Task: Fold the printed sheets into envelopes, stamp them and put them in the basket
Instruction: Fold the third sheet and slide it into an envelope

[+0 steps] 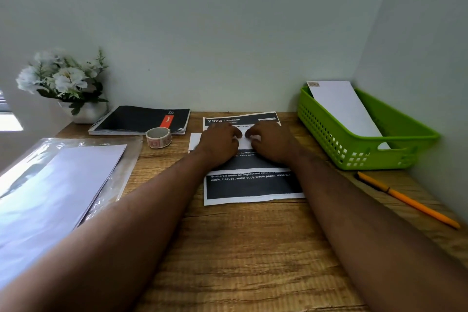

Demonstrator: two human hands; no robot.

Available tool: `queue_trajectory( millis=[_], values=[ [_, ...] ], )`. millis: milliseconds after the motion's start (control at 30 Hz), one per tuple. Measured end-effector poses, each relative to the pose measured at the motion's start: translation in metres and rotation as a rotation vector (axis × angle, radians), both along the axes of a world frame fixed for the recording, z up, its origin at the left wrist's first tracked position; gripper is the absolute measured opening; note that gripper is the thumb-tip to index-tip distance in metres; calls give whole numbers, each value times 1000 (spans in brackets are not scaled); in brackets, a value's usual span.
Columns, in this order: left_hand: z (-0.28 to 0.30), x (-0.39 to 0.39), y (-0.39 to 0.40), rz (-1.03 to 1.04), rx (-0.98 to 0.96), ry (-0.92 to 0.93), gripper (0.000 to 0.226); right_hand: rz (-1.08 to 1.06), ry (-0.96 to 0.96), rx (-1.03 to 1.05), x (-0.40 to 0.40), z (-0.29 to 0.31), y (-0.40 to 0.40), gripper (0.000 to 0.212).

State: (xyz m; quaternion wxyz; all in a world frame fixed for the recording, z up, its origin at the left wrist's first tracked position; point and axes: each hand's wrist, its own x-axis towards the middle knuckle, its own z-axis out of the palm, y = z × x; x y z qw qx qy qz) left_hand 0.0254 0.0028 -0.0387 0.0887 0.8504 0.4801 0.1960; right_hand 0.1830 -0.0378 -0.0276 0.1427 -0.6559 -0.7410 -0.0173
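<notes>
Both hands, left hand (219, 140) and right hand (269, 140), press curled fingers on a white envelope (195, 141) atop the printed sheet (253, 185); crease firmly, edges aligned.

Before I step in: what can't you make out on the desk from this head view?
- Fingertips of left hand and right hand: curled under, grip unclear.
- White paper: mostly under the hands.
- Printed sheet: middle text covered.
- Stamp on envelope in basket: too small.

White flowers (62, 78), black notebook (136, 119), pencil (407, 199), perhaps plastic sleeve (121, 159)
</notes>
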Motion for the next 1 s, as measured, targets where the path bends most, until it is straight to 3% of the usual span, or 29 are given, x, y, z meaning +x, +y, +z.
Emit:
queue_trajectory(
  millis=[133,333,500,600,867,1000],
  values=[
    [-3,4,7,26,-26,161,42,-45,-174,-103,-13,-4,4,45],
    [-2,3,5,91,3,307,35,-116,-177,-110,-21,-4,2,44],
    [3,-9,5,170,20,325,45,-196,-208,-34,-13,-7,3,40],
    [5,-15,3,206,62,363,41,-223,-232,-1,-10,-10,2,35],
    [10,-21,-5,298,135,398,37,-402,-117,-27,25,-5,-5,38],
    [4,-21,0,194,163,320,37,-368,-184,15,21,-7,-3,39]
  ],
)
